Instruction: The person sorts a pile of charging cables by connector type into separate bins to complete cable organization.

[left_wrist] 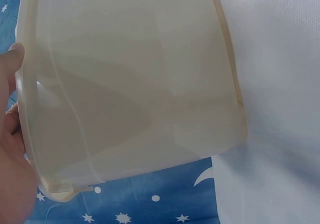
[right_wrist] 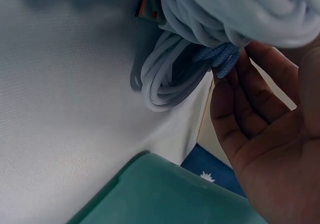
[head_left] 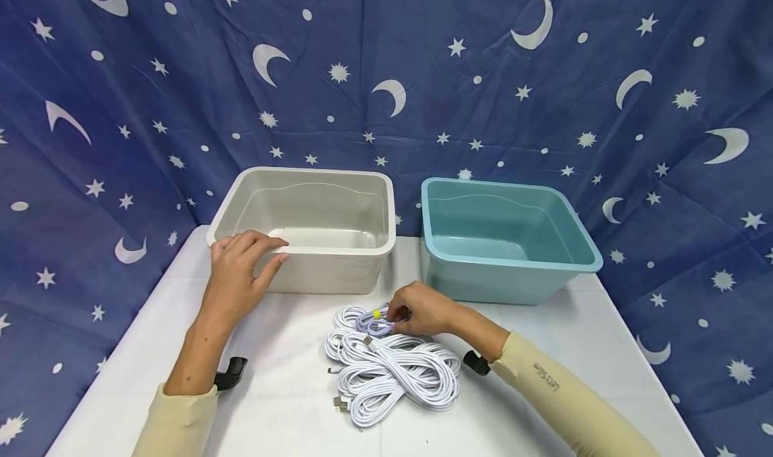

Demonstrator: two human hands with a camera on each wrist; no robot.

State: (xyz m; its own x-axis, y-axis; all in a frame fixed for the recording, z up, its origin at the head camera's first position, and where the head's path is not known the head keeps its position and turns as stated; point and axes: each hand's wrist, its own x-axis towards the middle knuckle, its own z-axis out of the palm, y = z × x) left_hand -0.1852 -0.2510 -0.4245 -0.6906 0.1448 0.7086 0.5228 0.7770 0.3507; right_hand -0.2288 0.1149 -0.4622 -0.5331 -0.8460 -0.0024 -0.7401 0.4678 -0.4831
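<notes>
My left hand (head_left: 237, 276) holds the front rim of the beige bin (head_left: 326, 269), fingers over the edge and thumb outside. The left wrist view shows that hand (left_wrist: 15, 149) at the rim beside the bin's wall (left_wrist: 130, 99). With its fingertips, my right hand (head_left: 425, 309) pinches a small coiled lavender-blue cable (head_left: 368, 321) with a yellow tie. This cable lies on top of several coiled white cables (head_left: 401, 373). In the right wrist view, the right hand's fingers (right_wrist: 250, 99) meet the blue braided cable (right_wrist: 222, 57), partly hidden by white coils (right_wrist: 235, 9).
A teal bin (head_left: 501, 282) stands at the back right, just beyond my right hand. Both bins rest on a white-covered table (head_left: 278, 390). Behind them hangs a blue curtain (head_left: 338, 108) with moons and stars. Metal cable plugs (head_left: 341, 403) stick out on the pile's left.
</notes>
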